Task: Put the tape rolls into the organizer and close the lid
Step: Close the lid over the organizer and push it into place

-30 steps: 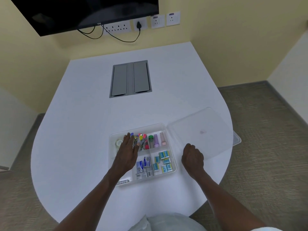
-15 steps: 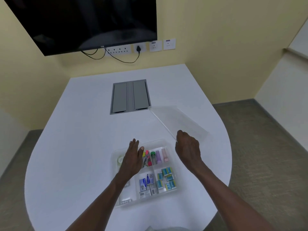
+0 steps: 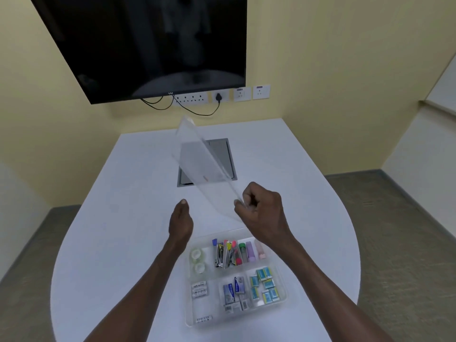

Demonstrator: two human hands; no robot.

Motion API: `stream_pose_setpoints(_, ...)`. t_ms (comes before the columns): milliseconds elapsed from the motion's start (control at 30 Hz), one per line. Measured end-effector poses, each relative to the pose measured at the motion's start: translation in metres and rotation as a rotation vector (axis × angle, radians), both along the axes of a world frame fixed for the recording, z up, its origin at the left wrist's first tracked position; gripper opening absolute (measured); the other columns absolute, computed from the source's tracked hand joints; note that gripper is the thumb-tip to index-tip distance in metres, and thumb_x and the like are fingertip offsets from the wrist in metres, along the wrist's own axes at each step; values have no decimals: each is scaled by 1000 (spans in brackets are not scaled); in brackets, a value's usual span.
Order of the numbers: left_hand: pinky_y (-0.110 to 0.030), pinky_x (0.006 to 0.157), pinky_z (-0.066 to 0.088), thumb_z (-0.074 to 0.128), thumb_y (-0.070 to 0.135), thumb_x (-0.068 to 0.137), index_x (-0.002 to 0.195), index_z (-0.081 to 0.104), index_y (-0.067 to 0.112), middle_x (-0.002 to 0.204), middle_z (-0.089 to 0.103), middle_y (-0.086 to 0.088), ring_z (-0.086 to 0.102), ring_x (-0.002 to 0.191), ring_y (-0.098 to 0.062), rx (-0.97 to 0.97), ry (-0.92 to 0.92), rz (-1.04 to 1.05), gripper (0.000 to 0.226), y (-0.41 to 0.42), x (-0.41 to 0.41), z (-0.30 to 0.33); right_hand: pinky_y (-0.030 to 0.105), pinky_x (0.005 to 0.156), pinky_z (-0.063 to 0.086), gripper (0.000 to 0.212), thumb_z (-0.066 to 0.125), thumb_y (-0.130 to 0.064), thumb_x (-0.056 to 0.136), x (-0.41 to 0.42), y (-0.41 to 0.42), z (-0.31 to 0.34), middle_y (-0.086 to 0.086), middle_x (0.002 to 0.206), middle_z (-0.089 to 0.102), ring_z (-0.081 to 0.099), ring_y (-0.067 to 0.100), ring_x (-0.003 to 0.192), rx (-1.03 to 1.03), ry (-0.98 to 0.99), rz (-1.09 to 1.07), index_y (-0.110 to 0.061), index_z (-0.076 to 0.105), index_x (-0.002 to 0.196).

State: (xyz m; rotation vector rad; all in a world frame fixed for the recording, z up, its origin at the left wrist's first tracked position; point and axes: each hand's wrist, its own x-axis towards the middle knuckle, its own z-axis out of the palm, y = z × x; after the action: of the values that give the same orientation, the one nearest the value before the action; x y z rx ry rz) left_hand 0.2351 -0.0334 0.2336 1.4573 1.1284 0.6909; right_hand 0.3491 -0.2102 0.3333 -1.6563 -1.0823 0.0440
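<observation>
A clear plastic organizer (image 3: 283, 298) sits on the white table near me. Two clear tape rolls (image 3: 198, 260) lie in its upper left compartment. My right hand (image 3: 261, 208) pinches the near edge of the transparent lid (image 3: 202, 166) and holds it in the air, tilted up and away beyond the organizer. My left hand (image 3: 180, 220) hovers just past the organizer's far left corner with its fingers together and nothing in it.
The organizer also holds markers and tubes (image 3: 234, 251), small blue boxes (image 3: 265, 285) and white staple boxes (image 3: 199, 288). A grey cable hatch (image 3: 222, 154) is set in the table's middle. A dark screen (image 3: 153, 45) hangs on the far wall.
My right hand has lifted the lid off the table and swung it up and leftward. My left hand has left the organizer's compartments and moved beyond its far edge.
</observation>
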Motion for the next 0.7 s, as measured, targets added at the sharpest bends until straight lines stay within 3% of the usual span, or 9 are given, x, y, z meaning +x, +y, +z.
stream_pose_setpoints(133, -38, 125, 21, 33, 43, 106, 146, 46, 11, 153, 47, -5, 42, 143, -18, -182, -174, 83, 52, 27, -22, -3, 14, 46, 29, 46, 71, -13, 83, 2, 4, -2, -11, 49, 31, 27, 6, 47, -9, 232, 87, -23, 34, 58)
stream_pose_setpoints(267, -39, 111, 37, 43, 33, 105, 105, 62, 21, 114, 68, -4, 59, 114, -21, -296, -313, 74, 22, 40, -47, -9, 20, 43, 28, 48, 69, -19, 89, 13, 2, -18, -6, 50, 29, 28, 15, 43, -27, 411, 188, -22, 31, 59)
stream_pose_setpoints(333, -38, 103, 42, 48, 23, 103, 108, 64, 17, 109, 68, -5, 61, 110, -24, -269, -299, 111, 18, 43, -59, -15, 21, 43, 29, 48, 71, -24, 87, 20, 4, -28, -3, 51, 29, 29, 16, 44, -33, 455, 138, -22, 32, 60)
stream_pose_setpoints(400, -36, 99, 46, 54, 14, 100, 124, 62, 9, 116, 67, -7, 63, 108, -24, -214, -253, 135, 26, 42, -70, -23, 25, 47, 29, 48, 75, -28, 83, 30, 6, -42, -3, 53, 30, 29, 15, 49, -92, 399, 18, -21, 33, 60)
stream_pose_setpoints(467, -33, 90, 48, 58, 7, 96, 128, 61, 7, 108, 67, -3, 63, 100, -22, -187, -233, 147, 32, 37, -79, -33, 25, 50, 28, 48, 78, -32, 80, 41, 5, -62, -4, 55, 32, 28, 11, 51, -166, 316, -101, -21, 35, 62)
stream_pose_setpoints(567, -30, 79, 47, 61, 1, 93, 123, 65, 3, 97, 65, -2, 61, 90, -22, -165, -181, 142, 30, 26, -88, -52, 28, 51, 30, 47, 78, -41, 77, 51, -4, -100, -4, 56, 38, 31, 11, 51, -303, 235, -208, -19, 39, 66)
stream_pose_setpoints(700, -34, 77, 49, 61, 0, 93, 108, 72, 11, 87, 67, -8, 62, 82, -25, -122, -30, 122, 22, 5, -96, -83, 30, 48, 32, 50, 76, -48, 77, 56, -27, -154, -4, 51, 41, 36, 16, 48, -483, 146, -274, -20, 37, 66)
